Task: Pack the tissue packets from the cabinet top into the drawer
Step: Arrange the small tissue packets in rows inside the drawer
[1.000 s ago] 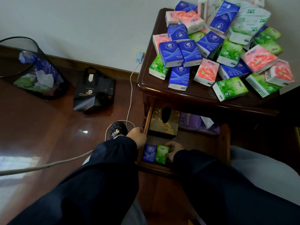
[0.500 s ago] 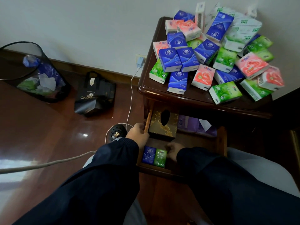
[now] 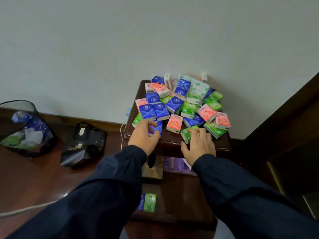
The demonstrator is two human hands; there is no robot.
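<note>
Reaching over the front edge of the dark wooden cabinet top (image 3: 174,141), both hands at once. Left hand (image 3: 144,135) with fingers loosely curled around the near end of a blue tissue packet (image 3: 158,125), thumb at its right side; whether already gripping firmly, cannot tell. Right hand (image 3: 198,144) spread flat and relaxed, fingertips touching a green tissue packet (image 3: 187,133) at the cabinet's front edge, thumb splayed toward 9 o'clock, nothing closed around it.

Heaped behind the hands, toward 12 o'clock, a pile of tissue packets (image 3: 181,102) in blue, green and pink, some stacked, some tilted, filling most of the cabinet top back to the white wall (image 3: 155,40).

Below, at 6 o'clock from the hands, the open drawer (image 3: 179,200), with a green packet (image 3: 150,202) standing beside a blue one (image 3: 142,201) near the front left corner, partly hidden by the left sleeve (image 3: 103,195). Farther back in the drawer, a gold-patterned tissue box (image 3: 153,170) and something purple (image 3: 174,165) beside it.

At 9 o'clock on the wooden floor, a black shopping bag (image 3: 83,145), and beyond it a black mesh wastebasket (image 3: 25,128) holding crumpled wrappers. White cable (image 3: 123,128) running down from a wall plug beside the cabinet.
</note>
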